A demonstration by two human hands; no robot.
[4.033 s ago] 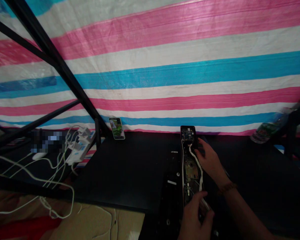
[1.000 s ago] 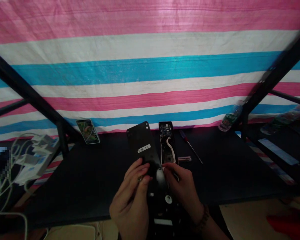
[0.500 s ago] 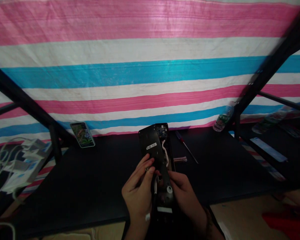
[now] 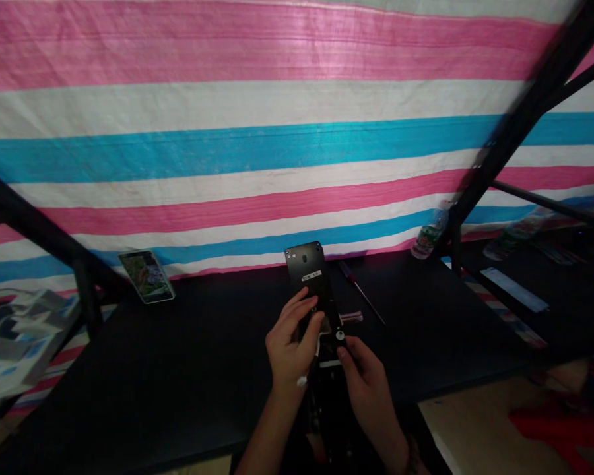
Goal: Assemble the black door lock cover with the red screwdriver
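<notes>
A long black cover plate (image 4: 319, 284) with a white label lies over the open black device housing, which mostly disappears beneath it. My left hand (image 4: 291, 343) grips the plate at its left side, fingers bent over its face and the thumb close to them. A piece of white wire (image 4: 319, 342) shows at the left edge below the thumb. My right hand (image 4: 369, 376) holds the right edge near a round white spot, thumb on top. The lower end of the device is dark and hard to make out. A screwdriver (image 4: 362, 292) lies to the right of the plate.
A small pinkish bundle (image 4: 351, 317) is beside the plate on the black tabletop (image 4: 202, 369). A phone (image 4: 147, 276) leans at the back left. One plastic bottle (image 4: 429, 232) stands by the right frame bar. White chargers and cables (image 4: 24, 336) crowd the far left.
The cover plate has come down from a tilted position beside the housing to lie over it, hiding the circuit board and most wires. Both hands moved with it; the view has shifted.
</notes>
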